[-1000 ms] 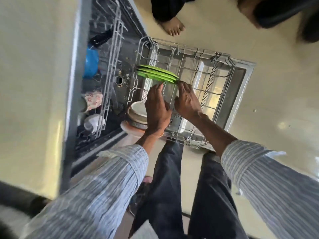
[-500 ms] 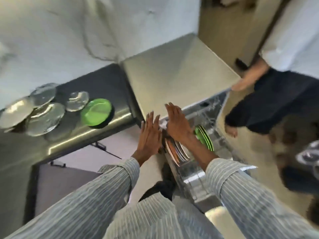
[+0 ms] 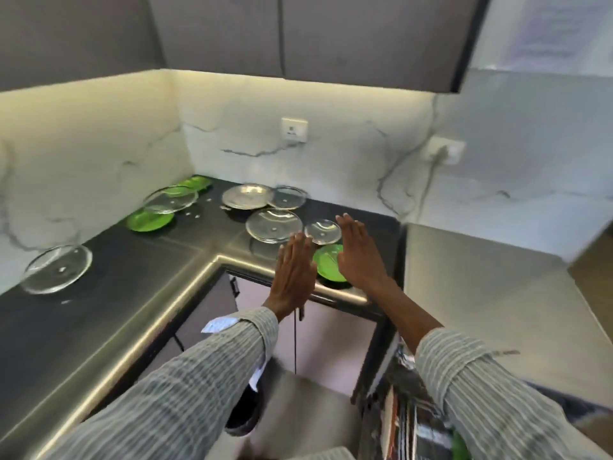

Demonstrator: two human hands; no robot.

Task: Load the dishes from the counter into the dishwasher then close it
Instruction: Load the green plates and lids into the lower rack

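1. Bottom right of frame: dishwasher rack (image 3: 411, 423), plates standing on edge, partly hidden by striped sleeve (image 3: 491, 393).
2. Centre: left hand (image 3: 295, 273) and right hand (image 3: 360, 257), both flat, fingers extended, empty, palms facing, held above counter (image 3: 139, 277) edge.
3. Between hands: green plate (image 3: 326, 263), partly covered by right hand.
4. Beyond fingertips: glass lids (image 3: 275, 224), steel plate (image 3: 246, 196).
5. Left, further back: more green plates (image 3: 149, 221) under glass lid.

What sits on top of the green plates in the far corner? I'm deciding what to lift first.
A clear glass plate lies over the green plates, bridging them. Green shows through it, but the number of plates beneath cannot be told.
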